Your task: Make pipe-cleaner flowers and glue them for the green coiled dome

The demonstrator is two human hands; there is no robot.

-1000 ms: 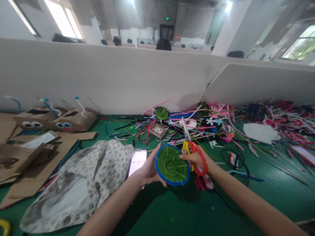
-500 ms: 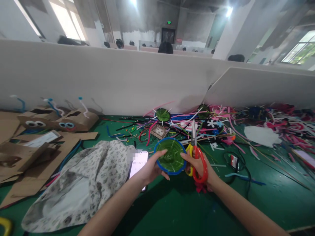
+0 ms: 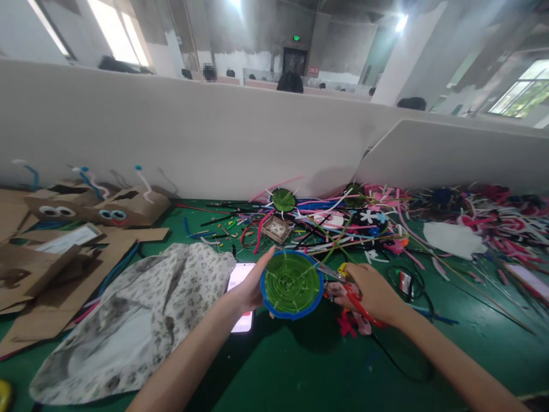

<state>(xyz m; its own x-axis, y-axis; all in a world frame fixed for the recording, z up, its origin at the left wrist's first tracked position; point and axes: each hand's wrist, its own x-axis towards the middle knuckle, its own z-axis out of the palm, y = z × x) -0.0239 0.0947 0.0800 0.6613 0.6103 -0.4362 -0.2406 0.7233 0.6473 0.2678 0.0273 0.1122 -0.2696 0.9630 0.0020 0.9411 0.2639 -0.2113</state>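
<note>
My left hand grips the left side of a small green woven bowl with a blue rim, its inside turned toward me. Pale spokes run out from the bowl's centre. Wrapped round the red and yellow handles of a pair of scissors is my right hand. The blades point left and reach the bowl's upper right rim; whether they touch it I cannot tell. Just below my right hand lie a red flower shape and a pink piece.
A phone lies beside my left wrist, next to a patterned cloth. Cardboard boxes with eyes stand at the left. Coloured pipe cleaners and woven pieces heap along the white partition. A black cord curves at the right.
My right hand has let go of the bowl and turned the scissors from upright to pointing left at the rim. The bowl has shifted slightly left and down, held by my left hand alone.
</note>
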